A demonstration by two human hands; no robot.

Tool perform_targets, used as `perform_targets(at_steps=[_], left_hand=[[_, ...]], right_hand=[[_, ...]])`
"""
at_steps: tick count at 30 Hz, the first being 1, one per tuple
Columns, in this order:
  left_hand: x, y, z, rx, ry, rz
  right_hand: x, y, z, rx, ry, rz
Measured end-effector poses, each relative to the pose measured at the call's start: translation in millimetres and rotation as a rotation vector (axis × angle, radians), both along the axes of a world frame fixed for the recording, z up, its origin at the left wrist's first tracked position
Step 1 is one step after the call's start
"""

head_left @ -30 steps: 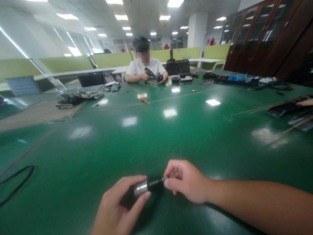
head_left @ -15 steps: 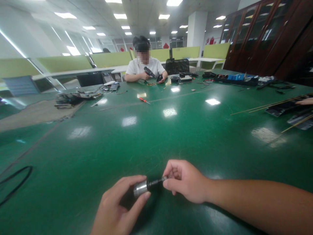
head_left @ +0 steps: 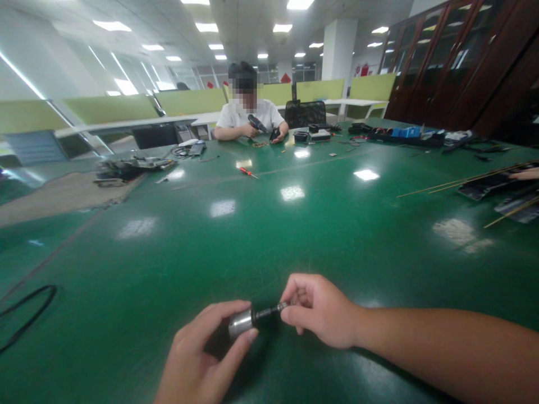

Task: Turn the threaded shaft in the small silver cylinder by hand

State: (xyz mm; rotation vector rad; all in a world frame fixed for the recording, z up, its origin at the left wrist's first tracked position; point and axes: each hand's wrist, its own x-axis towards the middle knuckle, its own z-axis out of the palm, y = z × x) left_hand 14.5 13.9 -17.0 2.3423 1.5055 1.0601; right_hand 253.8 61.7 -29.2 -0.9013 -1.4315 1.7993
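Note:
A small silver cylinder that looks like a motor [head_left: 241, 324] lies sideways between the thumb and fingers of my left hand [head_left: 206, 350], just above the green tabletop. From its right end a long dark shaft [head_left: 266, 312] points toward my right hand [head_left: 322, 311]. My right thumb and forefinger pinch the shaft's tip, where a small ribbed metal part shows. My right fingers cover the very end of it.
The green table [head_left: 177, 247] spreads out ahead. A red screwdriver [head_left: 247, 172] lies mid-table. Across sits a person [head_left: 251, 115] with a power drill [head_left: 257, 123]. A black cable [head_left: 36, 317] loops at left; thin brass rods [head_left: 448, 184] lie at right, near another person's hand [head_left: 524, 175].
The motor and my left hand have shifted very slightly to the left. My right hand keeps its pinch on the shaft's tip.

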Motion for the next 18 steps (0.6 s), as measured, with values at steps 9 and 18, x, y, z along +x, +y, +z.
perform_targets(at_steps=[9, 18], left_hand=[[0.6, -0.2, 7.4, 0.013, -0.026, 0.022], [-8.3, 7.0, 1.8, -0.226, -0.413, 0.168]], right_hand=[[2.1, 1.4, 2.0, -0.015, 0.01, -0.001], [-0.3, -1.2, -3.6, -0.003, 0.009, 0.016]])
